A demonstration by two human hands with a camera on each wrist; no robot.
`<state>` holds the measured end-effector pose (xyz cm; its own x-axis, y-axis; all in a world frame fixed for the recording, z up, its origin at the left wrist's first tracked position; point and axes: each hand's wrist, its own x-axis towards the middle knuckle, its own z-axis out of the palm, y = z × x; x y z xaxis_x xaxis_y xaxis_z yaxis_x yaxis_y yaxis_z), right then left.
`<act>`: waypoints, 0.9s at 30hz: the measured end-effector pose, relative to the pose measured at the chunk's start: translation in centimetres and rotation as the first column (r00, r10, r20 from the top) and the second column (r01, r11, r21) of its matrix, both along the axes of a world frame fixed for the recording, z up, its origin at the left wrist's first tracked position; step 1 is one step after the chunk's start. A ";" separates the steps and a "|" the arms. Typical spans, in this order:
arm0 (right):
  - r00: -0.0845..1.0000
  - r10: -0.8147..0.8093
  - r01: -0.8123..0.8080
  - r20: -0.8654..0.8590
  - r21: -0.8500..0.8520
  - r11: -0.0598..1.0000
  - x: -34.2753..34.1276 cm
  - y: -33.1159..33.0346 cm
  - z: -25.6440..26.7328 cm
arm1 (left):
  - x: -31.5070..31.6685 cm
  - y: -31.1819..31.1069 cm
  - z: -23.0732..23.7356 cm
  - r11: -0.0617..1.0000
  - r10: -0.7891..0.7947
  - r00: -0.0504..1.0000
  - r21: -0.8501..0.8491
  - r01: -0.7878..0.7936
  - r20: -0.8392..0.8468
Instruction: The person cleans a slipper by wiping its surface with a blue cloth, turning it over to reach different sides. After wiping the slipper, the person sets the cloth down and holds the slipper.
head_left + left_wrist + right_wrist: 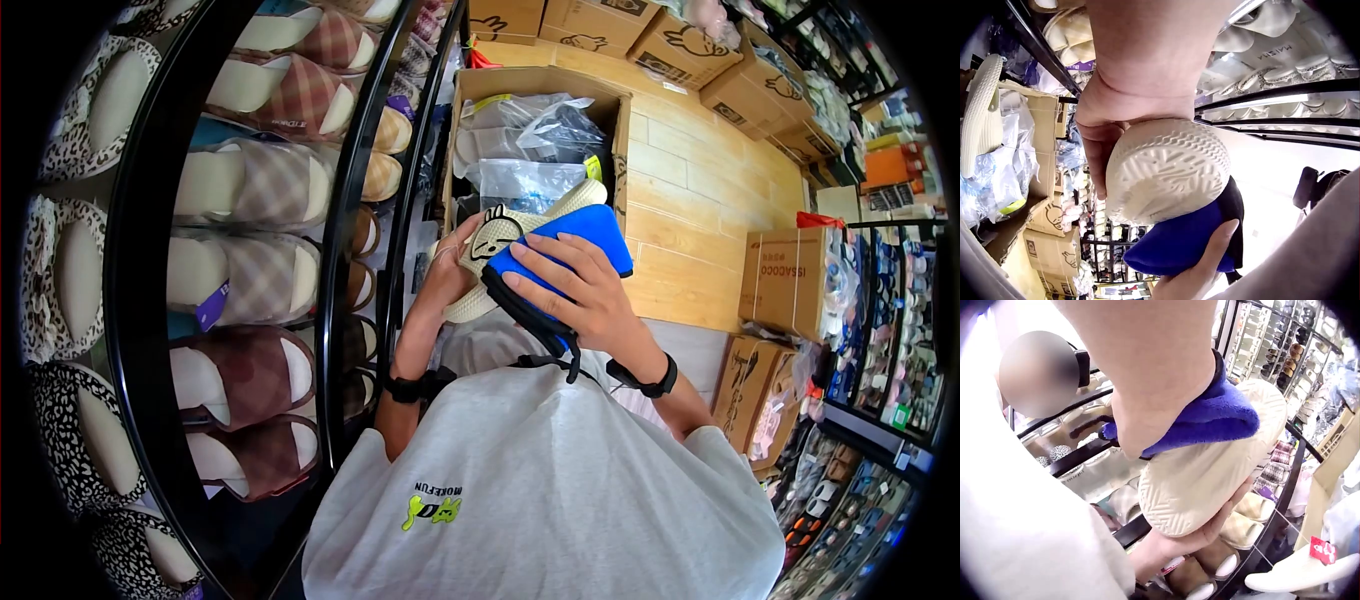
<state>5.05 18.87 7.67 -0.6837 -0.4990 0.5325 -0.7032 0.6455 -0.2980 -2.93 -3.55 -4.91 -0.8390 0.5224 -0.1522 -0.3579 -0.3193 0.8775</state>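
Note:
A cream slipper (497,228) with a cartoon face on its strap is held in front of the chest. My left hand (452,268) grips it at the side, and its patterned sole (1169,172) shows in the left wrist view. My right hand (580,285) holds a blue plush cloth (602,235) with black trim and a dark cord against the slipper. In the right wrist view the cloth (1210,425) lies along the slipper's sole (1197,478). A second cream slipper (1297,572) with a red tag lies on the bagged goods beyond.
An open cardboard box (622,125) with plastic-bagged slippers stands ahead. Black-framed racks (150,250) full of slippers rise close on the left. More cartons (785,280) and shoe shelves line the right, beyond the wooden floor (680,200).

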 end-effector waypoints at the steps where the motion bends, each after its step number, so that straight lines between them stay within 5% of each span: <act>1: 1.000 0.012 -0.012 0.003 -0.003 1.000 0.1 0.0 -0.1 | -0.1 0.0 0.4 1.000 0.003 1.000 0.000 -0.003 0.001; 7: 0.998 0.010 -0.004 0.058 -0.103 0.995 -0.3 0.2 0.2 | -0.4 -0.1 -0.6 0.997 0.002 0.990 -0.075 -0.013 -0.143; 15: 0.996 0.083 -0.083 0.008 -0.014 0.996 -0.4 0.7 0.0 | -1.2 0.6 0.8 0.996 -0.061 0.979 -0.075 0.047 -0.193; 20: 0.994 -0.106 0.105 -0.009 -0.071 0.992 -1.1 1.1 -0.4 | -0.9 1.3 4.2 0.989 -0.082 0.962 -0.143 0.045 -0.261; 27: 0.999 -0.028 0.027 -0.026 -0.053 0.998 -0.9 1.7 -0.1 | -0.7 1.6 4.0 0.995 -0.054 0.965 -0.097 0.030 -0.256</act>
<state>4.12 20.60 7.57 -0.6817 -0.4512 0.5760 -0.6938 0.6486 -0.3130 -3.62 -1.98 -0.91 -0.8339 0.5517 0.0177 -0.1269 -0.2229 0.9665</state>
